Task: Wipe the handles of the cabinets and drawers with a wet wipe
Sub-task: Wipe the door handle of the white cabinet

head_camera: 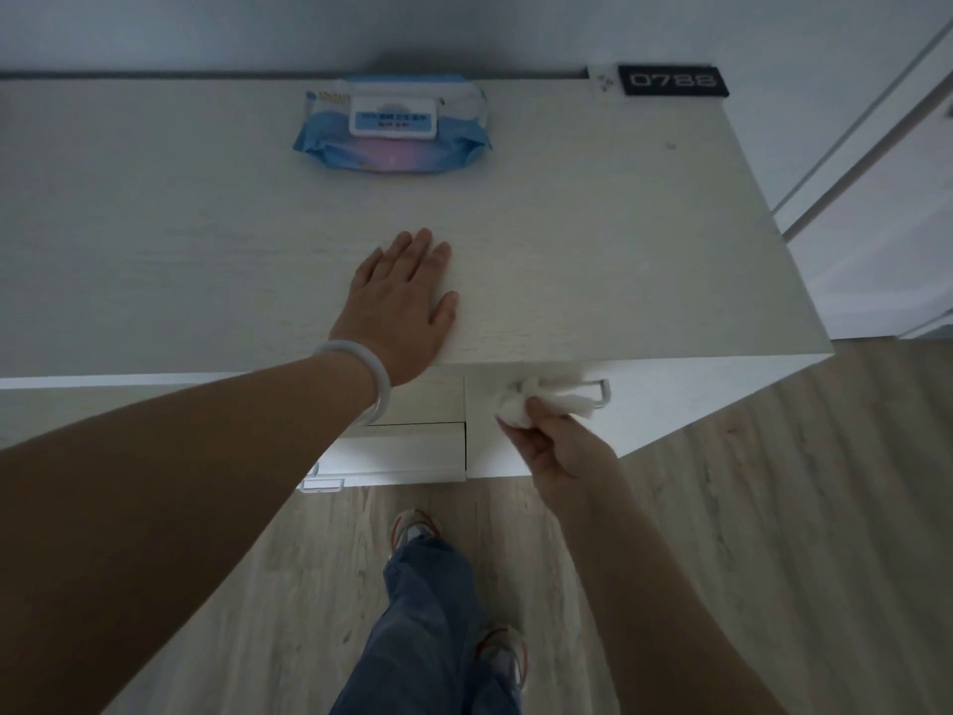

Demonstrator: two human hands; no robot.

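Now the right hand (554, 446) pinches the wipe (546, 399) round the handle (598, 392) — best slid along its full length — while the left hand (399, 307) rests flat, fingers straight, on the worktop (593, 224).

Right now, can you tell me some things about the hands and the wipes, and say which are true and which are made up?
1. The left hand lies flat on the cabinet top. True.
2. The right hand pinches a white wet wipe at a metal handle. True.
3. The pack of wipes lies on the floor. False: it lies on the cabinet top, near the wall.
4. The pack's lid is open with a wipe sticking out. False: the lid looks closed.
5. A white bangle is on the right wrist. False: it is on the left wrist.
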